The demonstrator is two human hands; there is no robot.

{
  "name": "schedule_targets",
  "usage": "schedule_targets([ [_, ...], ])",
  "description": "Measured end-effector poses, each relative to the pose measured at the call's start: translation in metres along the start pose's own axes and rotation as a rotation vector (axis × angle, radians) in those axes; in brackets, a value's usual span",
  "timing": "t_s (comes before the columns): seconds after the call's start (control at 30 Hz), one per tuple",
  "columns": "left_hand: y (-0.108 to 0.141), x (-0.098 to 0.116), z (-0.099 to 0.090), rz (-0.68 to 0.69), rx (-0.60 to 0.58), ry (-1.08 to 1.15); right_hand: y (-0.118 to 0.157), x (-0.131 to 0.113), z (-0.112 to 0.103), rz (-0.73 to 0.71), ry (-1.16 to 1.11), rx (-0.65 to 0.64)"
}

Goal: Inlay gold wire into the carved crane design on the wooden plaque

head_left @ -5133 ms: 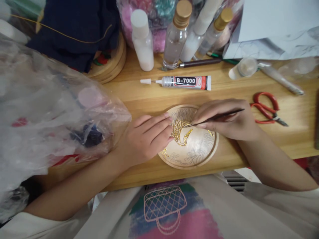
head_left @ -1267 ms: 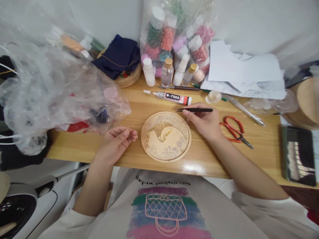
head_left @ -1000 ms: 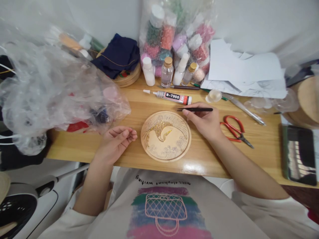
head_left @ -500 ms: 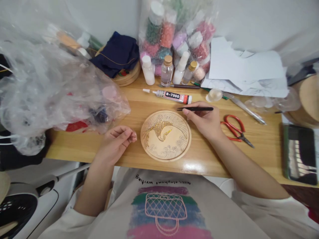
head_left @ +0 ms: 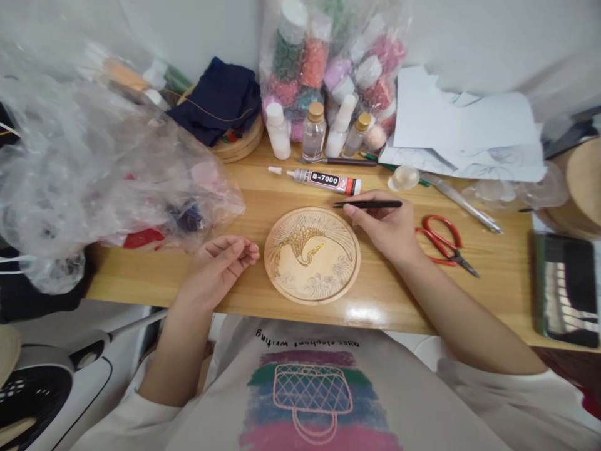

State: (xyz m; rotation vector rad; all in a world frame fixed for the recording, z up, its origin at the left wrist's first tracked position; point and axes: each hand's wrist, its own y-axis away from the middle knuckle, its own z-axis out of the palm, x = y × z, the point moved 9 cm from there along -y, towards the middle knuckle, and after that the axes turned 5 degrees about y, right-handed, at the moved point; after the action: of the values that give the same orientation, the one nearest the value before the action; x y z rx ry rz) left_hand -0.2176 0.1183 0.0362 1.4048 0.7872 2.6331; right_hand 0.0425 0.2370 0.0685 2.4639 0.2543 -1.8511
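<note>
A round wooden plaque (head_left: pixel 300 289) lies on the table before me, showing a crane design partly laid in gold, with line-drawn waves below. My right hand (head_left: pixel 382 225) rests at its upper right, closed around black tweezers (head_left: pixel 375 204). Their tips point left over the plaque's upper edge. To the plaque's left, my left hand (head_left: pixel 223 266) hovers close to the rim without touching it. Its fingers are curled together with the thumb against them; whatever may be between them is hidden. A B-7000 glue tube (head_left: pixel 326 180) lies behind the plaque, its cap (head_left: pixel 275 170) off beside the nozzle.
Red-handled pliers (head_left: pixel 444 244) lie right of my right hand. Small bottles (head_left: pixel 313 134) line the back, before a bag of colourful jars (head_left: pixel 314 62). Crumpled plastic bags (head_left: pixel 117 163) fill the left. Paper sheets (head_left: pixel 460 125), a craft knife (head_left: pixel 464 203) and a phone (head_left: pixel 570 288) lie rightward.
The thumb of my left hand has slid back slightly along the curled fingers. My right hand and the tweezers have stayed in place, and so has the plaque.
</note>
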Motion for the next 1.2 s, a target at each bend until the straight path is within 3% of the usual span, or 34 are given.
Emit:
schedule_targets([
  [0.43, -0.0007, 0.0006, 0.0025, -0.028, -0.020, -0.004, -0.0005, 0.0012, 0.0005, 0.011, -0.011, -0.010],
  [0.7, -0.0012, -0.0007, -0.0030, -0.046, 0.043, -0.033, -0.0001, 0.0017, 0.0008, 0.012, 0.007, -0.015],
  [0.93, -0.0013, -0.0013, 0.0018, -0.025, -0.036, -0.052, -0.0003, 0.0003, 0.0007, 0.004, 0.016, -0.015],
  [1.2, -0.0023, -0.0024, 0.0012, -0.052, -0.014, -0.048, 0.0001, -0.0007, 0.0003, 0.005, 0.003, -0.010],
])
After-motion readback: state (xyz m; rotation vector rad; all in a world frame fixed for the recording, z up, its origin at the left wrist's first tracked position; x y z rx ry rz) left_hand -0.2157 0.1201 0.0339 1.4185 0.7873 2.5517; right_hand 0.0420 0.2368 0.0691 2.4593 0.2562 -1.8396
